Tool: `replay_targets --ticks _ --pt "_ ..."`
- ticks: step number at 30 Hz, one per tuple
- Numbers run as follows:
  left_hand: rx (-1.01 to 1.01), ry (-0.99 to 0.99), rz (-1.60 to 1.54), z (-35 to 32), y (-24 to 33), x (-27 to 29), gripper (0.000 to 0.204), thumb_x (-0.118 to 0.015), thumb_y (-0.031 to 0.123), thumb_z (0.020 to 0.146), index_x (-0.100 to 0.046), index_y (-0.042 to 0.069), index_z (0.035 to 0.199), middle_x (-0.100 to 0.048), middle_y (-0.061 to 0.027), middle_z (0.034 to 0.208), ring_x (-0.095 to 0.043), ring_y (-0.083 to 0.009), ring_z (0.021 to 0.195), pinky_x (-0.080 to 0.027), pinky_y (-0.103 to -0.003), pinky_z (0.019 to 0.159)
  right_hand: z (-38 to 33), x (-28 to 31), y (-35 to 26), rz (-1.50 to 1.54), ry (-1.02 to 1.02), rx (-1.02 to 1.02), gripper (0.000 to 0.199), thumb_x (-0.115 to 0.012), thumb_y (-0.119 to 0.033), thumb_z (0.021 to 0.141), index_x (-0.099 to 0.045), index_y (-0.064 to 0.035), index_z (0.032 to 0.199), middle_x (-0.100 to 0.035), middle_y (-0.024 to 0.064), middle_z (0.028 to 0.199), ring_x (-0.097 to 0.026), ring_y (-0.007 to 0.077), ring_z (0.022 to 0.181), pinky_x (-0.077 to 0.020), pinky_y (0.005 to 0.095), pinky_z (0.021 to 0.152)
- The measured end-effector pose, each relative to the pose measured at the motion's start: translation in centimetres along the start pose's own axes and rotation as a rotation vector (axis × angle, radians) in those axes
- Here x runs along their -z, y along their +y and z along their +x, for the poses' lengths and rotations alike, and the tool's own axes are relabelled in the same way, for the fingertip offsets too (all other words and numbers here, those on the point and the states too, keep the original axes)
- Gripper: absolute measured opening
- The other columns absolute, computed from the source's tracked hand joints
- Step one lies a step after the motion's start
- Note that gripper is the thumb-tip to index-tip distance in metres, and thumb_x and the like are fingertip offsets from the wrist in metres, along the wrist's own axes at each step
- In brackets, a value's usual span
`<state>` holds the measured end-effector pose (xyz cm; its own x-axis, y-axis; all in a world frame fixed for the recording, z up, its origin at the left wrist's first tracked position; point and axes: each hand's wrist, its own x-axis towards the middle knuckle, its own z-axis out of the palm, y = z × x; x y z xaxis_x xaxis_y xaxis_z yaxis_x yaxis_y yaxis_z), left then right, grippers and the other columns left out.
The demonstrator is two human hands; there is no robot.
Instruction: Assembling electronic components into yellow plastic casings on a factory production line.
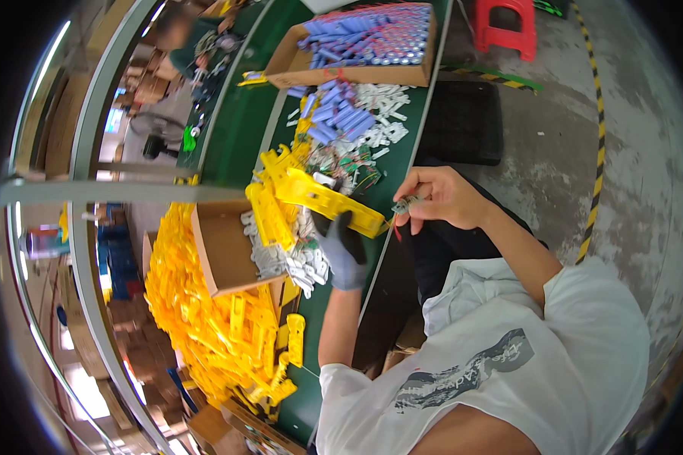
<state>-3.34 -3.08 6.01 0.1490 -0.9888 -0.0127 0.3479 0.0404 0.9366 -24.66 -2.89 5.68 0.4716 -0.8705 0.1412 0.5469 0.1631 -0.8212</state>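
The gloved left hand grips a yellow shell above the tabletop. At its 2 o'clock, the right hand pinches a small wired part near the shell's end. Purple cells lie at the left hand's 12 o'clock, more yellow shells at 8.

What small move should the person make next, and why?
Probably bring the small wired part toward the yellow shell: the right hand pinches the part just outside the shell's near end, while the gloved left hand holds the shell.
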Motion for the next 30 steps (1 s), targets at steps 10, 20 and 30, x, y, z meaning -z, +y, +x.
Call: replay_targets --ticks 10,20,30 --pt "0.370 -0.465 0.000 -5.0 -7.4 -0.4 0.045 -0.050 0.028 0.093 -0.036 0.006 0.130 -0.060 -0.0097 0.095 -0.061 -0.0156 0.080 -0.050 -0.027 0.068 -0.9 2.0 5.0 -0.443 0.440 0.054 0.016 -0.077 -0.008 0.075 -0.068 0.0015 0.084 -0.066 0.0044 0.075 -0.059 0.0058 0.066 -0.0463 0.0194 0.061" --pt "0.330 -0.210 -0.178 -4.9 -7.5 0.6 0.053 -0.038 0.046 0.098 -0.036 0.008 0.135 -0.057 -0.0079 0.100 -0.059 -0.0154 0.078 -0.051 -0.028 0.067 0.7 0.2 4.9 -0.298 0.371 -0.045 0.014 -0.069 -0.004 0.082 -0.056 -0.0026 0.078 -0.060 0.0022 0.073 -0.053 0.0046 0.061 -0.0425 0.0181 0.056" --pt "0.308 -0.225 -0.189 -5.9 -7.8 0.5 0.049 -0.039 0.037 0.099 -0.034 0.006 0.136 -0.055 -0.0088 0.098 -0.058 -0.0142 0.074 -0.049 -0.027 0.062 0.4 -0.2 5.6 -0.569 0.349 -0.072 0.015 -0.069 -0.011 0.084 -0.058 -0.0013 0.078 -0.057 -0.0020 0.070 -0.050 0.0016 0.063 -0.0400 0.0173 0.058"
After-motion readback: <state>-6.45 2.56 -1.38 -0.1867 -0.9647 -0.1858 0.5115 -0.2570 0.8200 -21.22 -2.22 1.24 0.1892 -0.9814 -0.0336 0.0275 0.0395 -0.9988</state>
